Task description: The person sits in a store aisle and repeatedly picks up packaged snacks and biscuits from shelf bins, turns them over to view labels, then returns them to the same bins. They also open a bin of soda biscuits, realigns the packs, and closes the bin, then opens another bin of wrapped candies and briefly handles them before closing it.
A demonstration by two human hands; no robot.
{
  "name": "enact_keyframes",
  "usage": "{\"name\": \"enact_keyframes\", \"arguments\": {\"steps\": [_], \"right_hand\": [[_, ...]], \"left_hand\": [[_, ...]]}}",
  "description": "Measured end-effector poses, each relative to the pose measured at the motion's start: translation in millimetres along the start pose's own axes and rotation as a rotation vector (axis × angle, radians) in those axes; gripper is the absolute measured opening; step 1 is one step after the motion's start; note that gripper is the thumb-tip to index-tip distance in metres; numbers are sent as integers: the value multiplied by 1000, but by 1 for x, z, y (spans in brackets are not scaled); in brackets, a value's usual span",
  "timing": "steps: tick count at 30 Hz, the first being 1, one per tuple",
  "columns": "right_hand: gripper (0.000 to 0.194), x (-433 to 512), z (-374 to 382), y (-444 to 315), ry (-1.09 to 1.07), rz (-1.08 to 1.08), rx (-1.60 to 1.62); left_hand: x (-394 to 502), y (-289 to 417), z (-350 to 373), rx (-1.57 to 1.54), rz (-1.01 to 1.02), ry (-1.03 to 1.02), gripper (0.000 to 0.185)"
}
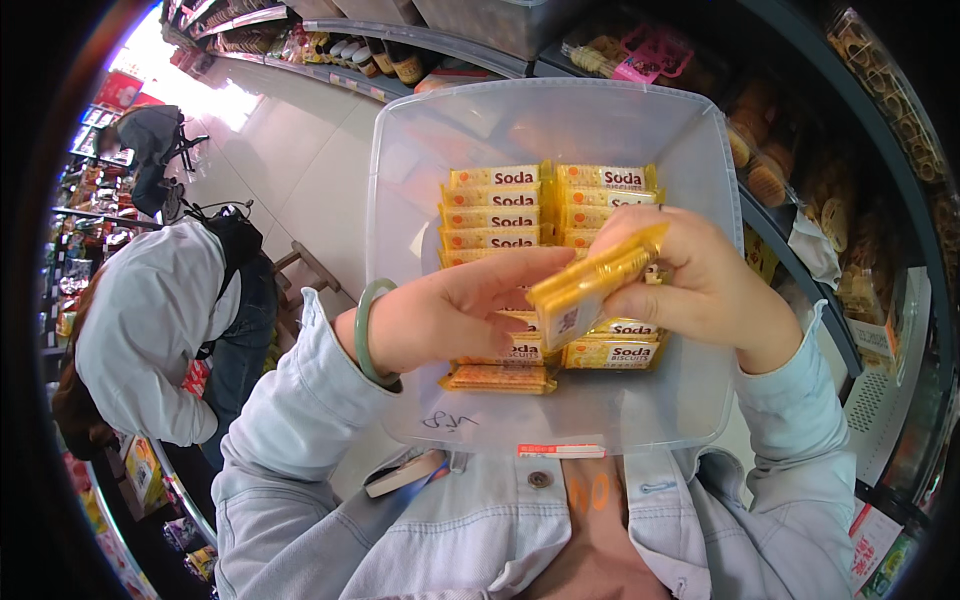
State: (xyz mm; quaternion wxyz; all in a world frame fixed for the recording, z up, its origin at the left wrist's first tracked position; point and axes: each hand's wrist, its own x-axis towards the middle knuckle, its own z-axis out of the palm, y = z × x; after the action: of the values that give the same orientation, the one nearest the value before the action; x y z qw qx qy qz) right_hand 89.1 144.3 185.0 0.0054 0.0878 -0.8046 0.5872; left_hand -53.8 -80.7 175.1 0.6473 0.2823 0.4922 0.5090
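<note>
A clear plastic bin (420, 142) holds soda biscuit packets (495, 217) in two rows, most standing on edge with their printed fronts facing me. At the near end of the left row, one packet (499, 379) is tilted so its ridged side shows. My right hand (682, 277) grips a yellow-wrapped biscuit packet (600, 281) above the right row, between thumb and fingers. Just left of that packet is my left hand (465, 307), its fingers apart and no packet in it. A green bangle (367, 330) circles the left wrist. My hands hide the middle of both rows.
Shelves with jars (367, 60) run along the top left. On the right, a curved dark shelf (795, 262) bears bagged baked goods (765, 161). A person in a white top (157, 322) bends over at the left, near a wooden stool (304, 262). Another person (150, 150) is farther off.
</note>
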Motion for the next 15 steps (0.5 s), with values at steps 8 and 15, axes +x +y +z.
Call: {"name": "enact_keyframes", "arguments": {"steps": [8,15], "right_hand": [[21,9,10,-3,89,102,54],[50,6,10,-2,223,73,381]], "left_hand": [[-4,6,10,139,-63,107,28],[-2,-3,7,-239,5,154,27]]}}
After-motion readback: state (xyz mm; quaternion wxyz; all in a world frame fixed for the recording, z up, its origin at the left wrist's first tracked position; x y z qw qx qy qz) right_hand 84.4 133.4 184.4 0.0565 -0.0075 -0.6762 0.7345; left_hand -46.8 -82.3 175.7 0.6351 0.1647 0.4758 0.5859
